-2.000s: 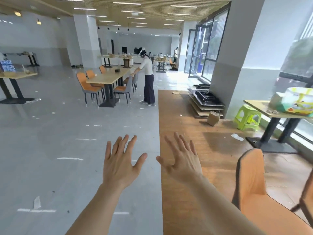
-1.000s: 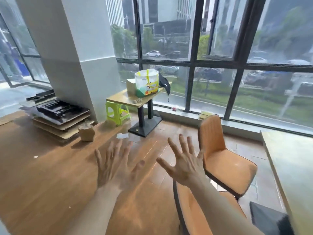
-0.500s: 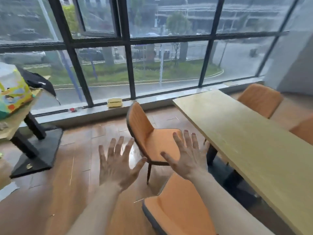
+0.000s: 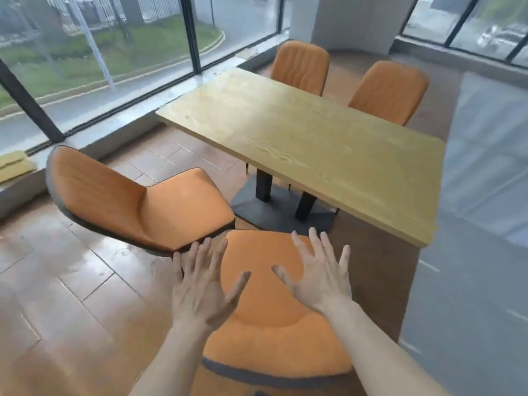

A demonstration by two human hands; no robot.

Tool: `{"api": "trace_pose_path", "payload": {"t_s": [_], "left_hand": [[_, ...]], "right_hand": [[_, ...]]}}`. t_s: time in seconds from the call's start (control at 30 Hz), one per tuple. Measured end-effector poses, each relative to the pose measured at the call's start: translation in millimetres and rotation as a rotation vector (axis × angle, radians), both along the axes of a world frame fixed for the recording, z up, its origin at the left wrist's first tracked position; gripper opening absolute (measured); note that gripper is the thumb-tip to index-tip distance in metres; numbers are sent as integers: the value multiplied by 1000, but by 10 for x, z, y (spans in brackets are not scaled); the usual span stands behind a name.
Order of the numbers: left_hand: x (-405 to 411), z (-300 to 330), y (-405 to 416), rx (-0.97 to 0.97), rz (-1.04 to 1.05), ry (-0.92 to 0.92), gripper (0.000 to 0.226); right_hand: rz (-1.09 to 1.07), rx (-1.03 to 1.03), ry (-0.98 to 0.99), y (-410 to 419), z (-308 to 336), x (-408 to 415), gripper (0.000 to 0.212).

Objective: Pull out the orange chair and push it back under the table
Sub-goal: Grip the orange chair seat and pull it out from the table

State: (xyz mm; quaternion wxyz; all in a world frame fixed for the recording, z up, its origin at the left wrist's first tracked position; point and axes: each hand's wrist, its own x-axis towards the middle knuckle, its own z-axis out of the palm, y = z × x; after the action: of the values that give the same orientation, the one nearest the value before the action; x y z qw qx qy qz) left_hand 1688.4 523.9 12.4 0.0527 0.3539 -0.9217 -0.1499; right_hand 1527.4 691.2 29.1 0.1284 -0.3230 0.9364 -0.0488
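Note:
An orange chair [image 4: 268, 315] with a grey-trimmed back stands right below me, its seat facing the light wooden table [image 4: 308, 138] and clear of the table's edge. My left hand [image 4: 204, 287] hovers open over the chair's left side, fingers spread. Above the seat, my right hand [image 4: 320, 272] is open too, and neither hand holds anything. A second orange chair [image 4: 134, 201] stands to the left, also out from the table, its front corner close to my left fingertips.
Two more orange chairs [image 4: 300, 67] [image 4: 388, 90] sit at the table's far side. The table rests on a black pedestal base [image 4: 274, 210]. Tall windows [image 4: 100, 47] and a low sill run along the left; a yellow item [image 4: 14, 167] lies on the sill.
The view has swung right from an open hall, past the windows, to this table. The near chair now sits under both hands, which stay open and spread.

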Motion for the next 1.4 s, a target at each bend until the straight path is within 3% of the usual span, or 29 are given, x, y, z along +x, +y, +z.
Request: {"api": "trace_pose_path", "payload": {"t_s": [0.07, 0.3, 0.6, 0.73, 1.1, 1.4], "left_hand": [[225, -515, 212, 70, -216, -102, 83], [492, -671, 345, 178, -321, -46, 82], [594, -661, 509, 286, -421, -155, 76], [714, -690, 521, 248, -492, -187, 78], [-19, -773, 133, 194, -535, 4, 73], [-521, -783, -62, 144, -532, 26, 76]], "right_hand": [[-177, 136, -81, 398, -440, 557, 97], [-280, 112, -223, 703, -715, 1012, 97], [-337, 90, -135, 759, -669, 1239, 95], [-390, 90, -112, 823, -761, 1462, 99], [-489, 4, 17, 464, -844, 823, 89], [-508, -27, 84, 303, -761, 465, 81]]}}
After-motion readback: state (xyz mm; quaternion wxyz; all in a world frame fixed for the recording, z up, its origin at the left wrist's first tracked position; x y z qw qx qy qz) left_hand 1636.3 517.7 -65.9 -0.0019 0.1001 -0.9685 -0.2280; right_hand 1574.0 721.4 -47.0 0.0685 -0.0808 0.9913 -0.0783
